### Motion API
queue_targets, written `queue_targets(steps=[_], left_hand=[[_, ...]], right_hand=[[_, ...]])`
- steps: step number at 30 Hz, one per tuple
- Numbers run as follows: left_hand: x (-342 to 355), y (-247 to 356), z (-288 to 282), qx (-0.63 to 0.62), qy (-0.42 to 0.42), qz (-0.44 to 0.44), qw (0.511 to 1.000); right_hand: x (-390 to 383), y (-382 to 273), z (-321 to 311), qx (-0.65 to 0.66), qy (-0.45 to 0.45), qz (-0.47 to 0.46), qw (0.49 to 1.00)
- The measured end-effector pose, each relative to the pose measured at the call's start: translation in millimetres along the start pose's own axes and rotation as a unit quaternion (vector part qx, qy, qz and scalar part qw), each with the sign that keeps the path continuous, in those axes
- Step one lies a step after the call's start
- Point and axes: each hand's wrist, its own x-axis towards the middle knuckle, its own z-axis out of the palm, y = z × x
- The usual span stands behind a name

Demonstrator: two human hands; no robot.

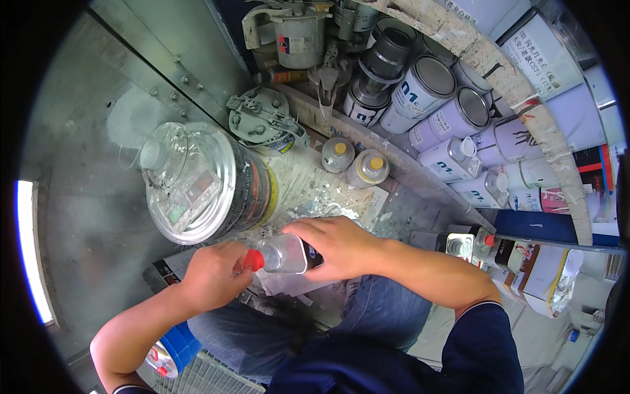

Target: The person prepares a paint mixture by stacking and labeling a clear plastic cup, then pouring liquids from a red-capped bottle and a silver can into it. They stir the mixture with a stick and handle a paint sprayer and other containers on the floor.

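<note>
A spattered shelf curves across the upper right, stacked with round white-and-lilac cans and several squarish tins with white caps. Below and to its left spreads a paint-flecked surface. A large round pail with a bright metal rim stands at the left of it; a clear, smeared container lies on its lid, a white cap at one end. Just behind the pail, toward the shelf, is a smaller grey pot with a clamped lid.

The person's right hand wraps a rectangular metal tin from its right side, the fingers bent firmly round the body. This tin is tilted over in front of the person's jeans, between the two hands, with its neck toward the left. The left hand is at that end, its fingers curled closed on a red cap at the neck; whether the cap is threaded on or loose, I cannot tell.

Beyond the right hand, two small bottles with yellow caps stand side by side near the shelf's foot, smaller than the pot.
</note>
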Motion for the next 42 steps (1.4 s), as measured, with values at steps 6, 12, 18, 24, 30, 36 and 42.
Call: queue_targets(steps=[6,12,18,24,30,36,42], left_hand=[[36,-5,12,0.265,-0.001,0.313,0.912],[51,25,42,0.151,0.175,0.245,0.942],[28,24,118,-0.176,0.187,0.103,0.961],[44,-25,147,-0.123,0.097,0.146,0.977],[56,-50,138,-0.093,0.096,0.106,0.985],[48,-63,134,-0.072,0.051,0.106,0.990],[56,-76,162,-0.079,-0.025,0.138,0.987]], right_hand=[[-8,5,2,-0.064,-0.048,0.068,0.994],[4,41,16,-0.162,-0.063,0.260,0.950],[37,119,48,-0.096,0.087,0.490,0.862],[87,178,84,0.039,0.306,0.581,0.753],[149,165,116,0.045,0.495,0.538,0.681],[187,172,121,0.010,0.553,0.566,0.611],[148,236,130,-0.022,0.598,0.492,0.633]])
